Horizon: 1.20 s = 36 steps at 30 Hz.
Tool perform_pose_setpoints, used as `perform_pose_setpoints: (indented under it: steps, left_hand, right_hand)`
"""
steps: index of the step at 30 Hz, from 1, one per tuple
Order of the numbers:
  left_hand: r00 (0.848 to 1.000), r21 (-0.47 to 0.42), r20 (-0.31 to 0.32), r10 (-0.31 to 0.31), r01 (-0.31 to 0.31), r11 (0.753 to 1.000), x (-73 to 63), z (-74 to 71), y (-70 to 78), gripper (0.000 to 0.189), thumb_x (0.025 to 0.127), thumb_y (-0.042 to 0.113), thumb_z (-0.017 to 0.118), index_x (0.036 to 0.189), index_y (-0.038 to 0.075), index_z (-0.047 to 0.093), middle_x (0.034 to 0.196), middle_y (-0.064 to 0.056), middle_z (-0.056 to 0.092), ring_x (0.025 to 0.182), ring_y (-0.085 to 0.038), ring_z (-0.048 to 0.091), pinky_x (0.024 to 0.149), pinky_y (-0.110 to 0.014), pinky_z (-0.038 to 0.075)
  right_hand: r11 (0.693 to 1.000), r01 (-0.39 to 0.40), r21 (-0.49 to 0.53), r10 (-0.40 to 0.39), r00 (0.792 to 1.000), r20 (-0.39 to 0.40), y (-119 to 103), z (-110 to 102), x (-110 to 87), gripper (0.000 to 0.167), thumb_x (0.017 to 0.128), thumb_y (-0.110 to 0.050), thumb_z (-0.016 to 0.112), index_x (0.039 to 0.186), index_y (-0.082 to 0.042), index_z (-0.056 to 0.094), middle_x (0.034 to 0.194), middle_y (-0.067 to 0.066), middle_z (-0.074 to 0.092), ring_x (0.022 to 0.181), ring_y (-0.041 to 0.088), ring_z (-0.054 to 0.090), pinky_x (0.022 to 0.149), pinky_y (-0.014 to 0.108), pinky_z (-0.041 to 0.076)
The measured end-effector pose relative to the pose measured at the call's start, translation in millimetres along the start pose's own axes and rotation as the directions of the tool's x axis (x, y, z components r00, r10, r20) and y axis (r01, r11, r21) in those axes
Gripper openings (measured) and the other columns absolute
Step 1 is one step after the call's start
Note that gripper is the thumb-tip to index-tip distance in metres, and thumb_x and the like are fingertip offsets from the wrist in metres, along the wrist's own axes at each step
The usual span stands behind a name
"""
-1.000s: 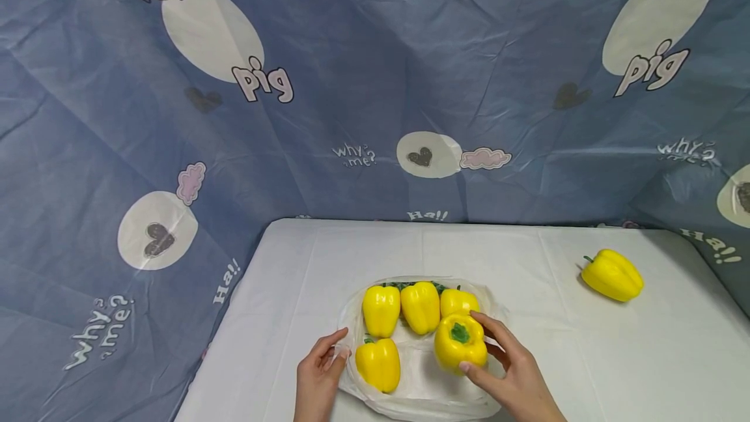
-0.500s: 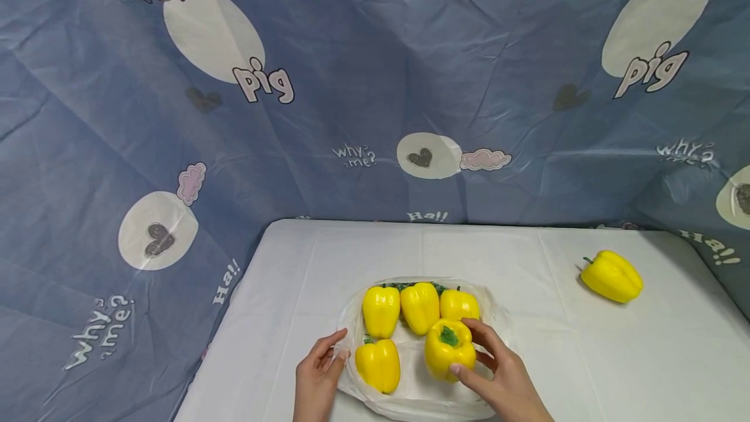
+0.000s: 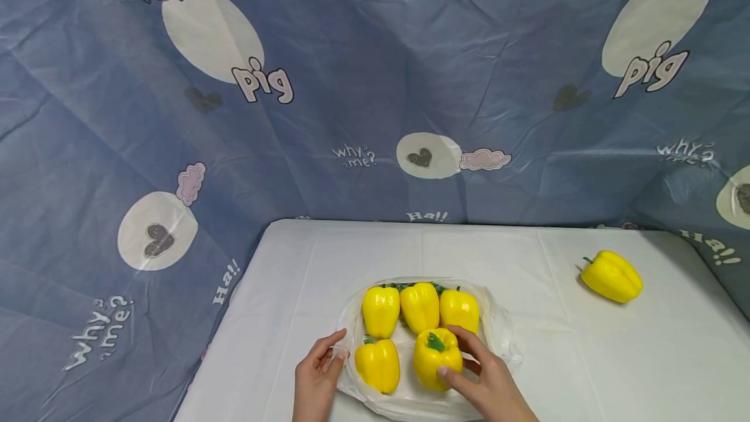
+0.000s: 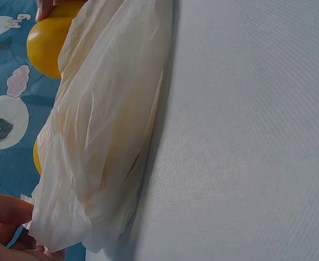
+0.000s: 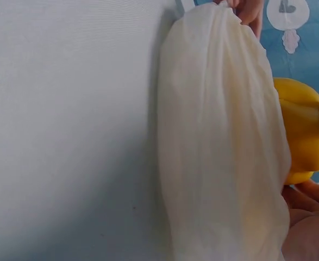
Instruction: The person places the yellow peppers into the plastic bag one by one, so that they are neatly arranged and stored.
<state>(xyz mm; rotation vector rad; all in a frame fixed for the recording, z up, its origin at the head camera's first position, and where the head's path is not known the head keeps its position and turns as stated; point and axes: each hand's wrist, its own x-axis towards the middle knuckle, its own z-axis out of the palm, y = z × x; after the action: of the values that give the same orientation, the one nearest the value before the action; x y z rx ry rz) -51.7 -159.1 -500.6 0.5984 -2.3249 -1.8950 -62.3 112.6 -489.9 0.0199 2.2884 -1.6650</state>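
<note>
A whitish plastic bag point(image 3: 498, 327) lies spread open, its rim rolled around several yellow bell peppers. Three peppers make a back row, among them the middle one point(image 3: 419, 308); another point(image 3: 377, 366) sits at the front left. My left hand point(image 3: 319, 370) pinches the bag's left rim, and its fingers point(image 4: 10, 209) show at the edge in the left wrist view. Between the thumb and fingers of my right hand point(image 3: 486, 379) is a yellow bell pepper point(image 3: 435, 366), stem up, inside the rim at front right. In the right wrist view the bag wall partly hides this held pepper point(image 5: 303, 128).
One more yellow bell pepper point(image 3: 612, 276) lies on its side at the back right of the white table point(image 3: 633, 357). Some dark green shows behind the back row in the bag. A blue printed cloth point(image 3: 363, 83) hangs behind the table.
My right hand has moved left and toward me with the pepper, uncovering more of the right pepper in the back row. My left hand has stayed at the bag's rim.
</note>
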Motion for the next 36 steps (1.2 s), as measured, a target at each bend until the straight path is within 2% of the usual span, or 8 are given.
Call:
perform_pose_setpoints:
  steps: [9,16,25,31,36]
  left_hand:
    - [1.0,0.014,-0.004,-0.015,0.015,1.0,-0.4,0.6,1.1,0.038,0.088,-0.007,0.064,0.122,0.008,0.069,0.115,-0.007,0.064,0.095,-0.02,0.048,0.076,-0.017,0.046]
    - [1.0,0.006,-0.001,-0.017,0.017,1.0,-0.7,0.7,0.3,0.038,0.088,-0.007,0.064,0.123,0.008,0.069,0.117,-0.008,0.063,0.099,-0.02,0.048,0.079,-0.016,0.046]
    - [1.0,-0.004,-0.001,-0.006,0.006,1.0,-0.8,0.4,0.0,0.037,0.088,-0.007,0.063,0.122,0.007,0.069,0.117,-0.008,0.063,0.099,-0.02,0.048,0.079,-0.015,0.046]
    - [1.0,-0.001,-0.004,-0.006,0.006,1.0,-0.8,0.9,-0.6,0.037,0.088,-0.007,0.063,0.122,0.006,0.069,0.116,-0.009,0.063,0.098,-0.02,0.048,0.08,-0.016,0.046]
    - [1.0,-0.002,-0.003,0.001,-0.001,1.0,-0.6,0.9,-1.0,0.036,0.089,-0.007,0.063,0.121,0.006,0.069,0.116,-0.009,0.064,0.099,-0.02,0.049,0.081,-0.016,0.046]
  right_hand:
    - [1.0,0.02,-0.009,-0.019,0.996,0.087,5,8,2.4,0.069,0.087,-0.04,0.073,0.142,-0.009,0.045,0.136,0.014,0.052,0.117,0.03,0.055,0.094,0.046,0.048]
    - [1.0,0.006,-0.004,-0.006,0.991,0.133,7,12,4.5,0.072,0.088,-0.043,0.072,0.142,-0.006,0.043,0.14,0.018,0.048,0.115,0.032,0.055,0.091,0.045,0.05]
    - [0.999,-0.015,-0.036,0.02,0.989,0.148,10,15,9.4,0.072,0.089,-0.05,0.067,0.142,-0.006,0.044,0.138,0.017,0.051,0.114,0.033,0.056,0.09,0.049,0.05]
    - [0.999,0.019,-0.045,-0.013,0.991,0.135,9,16,10.1,0.064,0.093,-0.046,0.064,0.139,-0.006,0.048,0.139,0.018,0.051,0.114,0.035,0.057,0.089,0.05,0.05]
    - [0.997,0.033,-0.063,-0.024,0.989,0.144,8,15,9.4,0.064,0.092,-0.046,0.065,0.14,-0.007,0.048,0.139,0.017,0.051,0.112,0.034,0.058,0.088,0.049,0.051]
